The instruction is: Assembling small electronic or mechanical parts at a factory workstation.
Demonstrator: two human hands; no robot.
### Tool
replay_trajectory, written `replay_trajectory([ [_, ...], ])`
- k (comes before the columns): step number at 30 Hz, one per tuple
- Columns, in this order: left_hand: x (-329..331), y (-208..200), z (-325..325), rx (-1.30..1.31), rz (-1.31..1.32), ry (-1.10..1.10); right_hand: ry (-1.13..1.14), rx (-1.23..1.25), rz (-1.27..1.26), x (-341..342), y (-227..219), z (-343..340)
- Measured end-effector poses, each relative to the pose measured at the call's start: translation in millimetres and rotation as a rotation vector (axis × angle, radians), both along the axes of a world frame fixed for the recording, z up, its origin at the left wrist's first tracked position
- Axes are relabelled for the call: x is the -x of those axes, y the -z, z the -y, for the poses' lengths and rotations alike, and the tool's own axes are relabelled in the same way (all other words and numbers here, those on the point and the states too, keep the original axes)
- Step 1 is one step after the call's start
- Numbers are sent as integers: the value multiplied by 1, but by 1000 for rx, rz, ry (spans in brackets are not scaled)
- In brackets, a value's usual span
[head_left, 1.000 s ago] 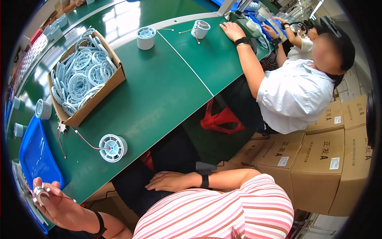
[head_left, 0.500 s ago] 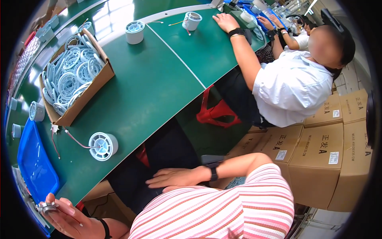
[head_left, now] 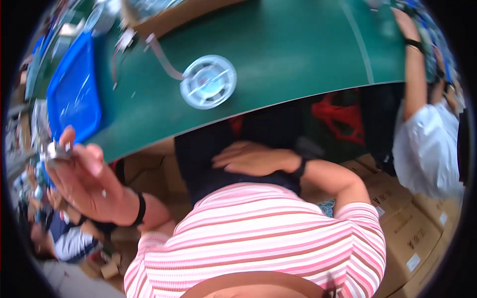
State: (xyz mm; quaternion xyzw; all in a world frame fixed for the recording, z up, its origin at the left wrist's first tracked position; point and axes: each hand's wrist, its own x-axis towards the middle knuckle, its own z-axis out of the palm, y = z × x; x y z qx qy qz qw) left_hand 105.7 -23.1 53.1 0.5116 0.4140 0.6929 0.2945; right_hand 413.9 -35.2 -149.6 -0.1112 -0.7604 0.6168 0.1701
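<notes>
At the left, my left hand (head_left: 92,179) is raised near the table's edge. Its fingers pinch a small silvery round metal part (head_left: 57,151), blurred, whose exact kind I cannot make out. My right hand (head_left: 253,159) rests flat on my dark-clad lap, fingers stretched out and holding nothing. Beyond it on the green table (head_left: 298,54) lies a pale blue round plastic housing (head_left: 208,82) with spokes inside. A lead with a white plug runs from the housing toward a cardboard box (head_left: 174,20), whose contents are mostly cut off.
A blue plastic tray (head_left: 77,94) lies left of the housing. To the right sits a co-worker in a white shirt (head_left: 427,149), an arm on the table. A red stool (head_left: 343,119) stands below the table. Cartons (head_left: 397,233) are stacked at the lower right; other people sit at far left.
My view has swung down and left, so the table things appear higher and farther right. My left hand still holds the metal part; the right still rests on my lap.
</notes>
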Motion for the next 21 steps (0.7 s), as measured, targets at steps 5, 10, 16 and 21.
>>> replay_trajectory([
  [5, 13, -6, 3, -30, -335, -309, 152, 30, 448, -69, -42, 35],
  [10, 26, 5, 1, -11, 53, -72, -3, -94, 429, -62, -49, 41],
  [16, -1, 5, -11, -26, -9, -12, 68, -231, 281, -20, -76, -19],
  [21, -6, -6, -18, -94, -330, -35, 313, -506, 197, -45, -183, -71],
])
